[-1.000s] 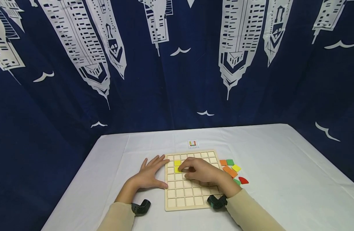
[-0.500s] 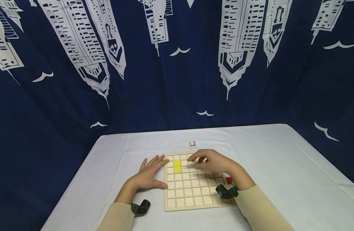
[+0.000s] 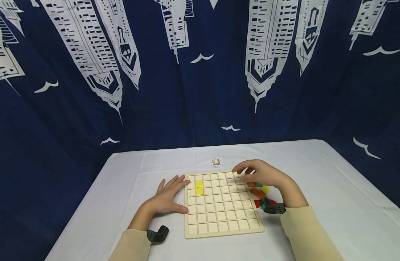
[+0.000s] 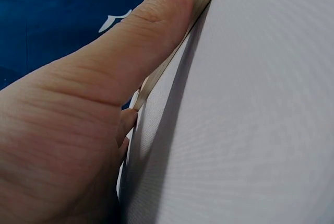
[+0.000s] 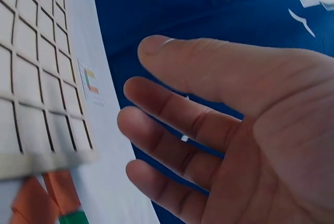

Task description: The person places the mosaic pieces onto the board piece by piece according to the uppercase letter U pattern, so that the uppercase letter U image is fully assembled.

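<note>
Hovering my right hand (image 3: 263,174) with relaxed, empty fingers above the loose tiles (image 3: 259,191) just past the board's right edge, I keep my left hand (image 3: 168,197) flat and spread against the wooden grid board (image 3: 221,214), where 2 yellow tiles (image 3: 199,187) sit near its fingertips. I judge the tiles light, stiff and thin, best pinched by their edges. Under both hands lies a desk (image 3: 317,181) in white cloth, with a navy skyline curtain (image 3: 200,72) beyond them.

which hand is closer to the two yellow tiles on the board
Left. The left hand rests flat against the board's left edge, just beside the yellow tiles. The right hand hovers past the board's far right corner, above the loose pieces.
</note>
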Demonstrator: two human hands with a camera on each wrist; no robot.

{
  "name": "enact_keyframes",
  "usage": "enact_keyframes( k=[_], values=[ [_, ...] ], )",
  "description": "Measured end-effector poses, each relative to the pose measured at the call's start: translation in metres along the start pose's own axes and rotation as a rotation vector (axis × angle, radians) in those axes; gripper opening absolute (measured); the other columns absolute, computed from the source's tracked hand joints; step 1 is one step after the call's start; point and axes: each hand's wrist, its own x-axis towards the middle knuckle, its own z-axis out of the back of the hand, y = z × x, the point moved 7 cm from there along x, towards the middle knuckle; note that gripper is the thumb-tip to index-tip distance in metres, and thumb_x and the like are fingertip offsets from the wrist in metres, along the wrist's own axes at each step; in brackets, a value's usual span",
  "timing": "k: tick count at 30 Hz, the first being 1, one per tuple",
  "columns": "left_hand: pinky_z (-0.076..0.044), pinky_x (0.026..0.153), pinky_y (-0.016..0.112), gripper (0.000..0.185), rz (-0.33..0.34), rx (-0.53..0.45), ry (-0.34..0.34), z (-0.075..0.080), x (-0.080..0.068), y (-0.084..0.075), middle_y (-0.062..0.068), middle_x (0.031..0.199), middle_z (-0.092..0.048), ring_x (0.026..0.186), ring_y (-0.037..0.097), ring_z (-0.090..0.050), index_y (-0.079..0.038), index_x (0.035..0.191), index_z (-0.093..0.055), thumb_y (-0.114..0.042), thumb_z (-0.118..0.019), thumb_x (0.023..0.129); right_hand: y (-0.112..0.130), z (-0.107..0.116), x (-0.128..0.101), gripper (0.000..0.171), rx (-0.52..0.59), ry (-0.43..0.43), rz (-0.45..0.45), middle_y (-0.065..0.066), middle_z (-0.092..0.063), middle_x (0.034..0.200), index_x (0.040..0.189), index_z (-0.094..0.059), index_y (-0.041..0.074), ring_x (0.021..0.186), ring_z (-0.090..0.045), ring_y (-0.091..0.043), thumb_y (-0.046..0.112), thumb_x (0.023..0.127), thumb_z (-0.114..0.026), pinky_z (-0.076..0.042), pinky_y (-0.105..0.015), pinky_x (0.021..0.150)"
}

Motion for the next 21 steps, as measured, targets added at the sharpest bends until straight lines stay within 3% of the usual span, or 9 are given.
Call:
enact_keyframes(
  k=[10,17,21],
  values=[
    [0.007,0.117,0.064,0.106,0.001,-0.002,-0.001,-0.001,0.001,0.001,0.002,0.162,-0.02,0.151,0.03,-0.01,-0.03,0.148,-0.036,-0.065,-0.078,0.056,-0.024,0.019,-0.015,0.026,-0.03,-0.012,-0.11,-0.007,-0.069,0.112,0.113,-0.069,0.016,0.093,-0.059,-0.021,0.016,0.086,-0.07,-0.05,-0.032,0.078],
    [0.007,0.117,0.064,0.106,0.006,0.004,-0.001,0.0,0.0,0.0,0.002,0.162,-0.02,0.151,0.029,-0.01,-0.03,0.148,-0.036,-0.065,-0.078,0.057,-0.053,0.026,-0.026,0.025,-0.009,0.002,-0.181,-0.009,-0.067,0.116,0.112,-0.069,0.013,0.087,-0.057,-0.02,0.012,0.087,-0.067,-0.049,-0.031,0.075],
    [0.007,0.117,0.063,0.107,0.009,0.005,0.001,0.0,0.0,0.0,0.001,0.162,-0.02,0.151,0.029,-0.01,-0.03,0.147,-0.036,-0.066,-0.078,0.056,-0.07,0.026,-0.033,0.026,0.021,0.015,-0.244,-0.008,-0.066,0.11,0.11,-0.07,0.016,0.087,-0.054,-0.02,0.012,0.084,-0.069,-0.047,-0.03,0.07]
  ],
)
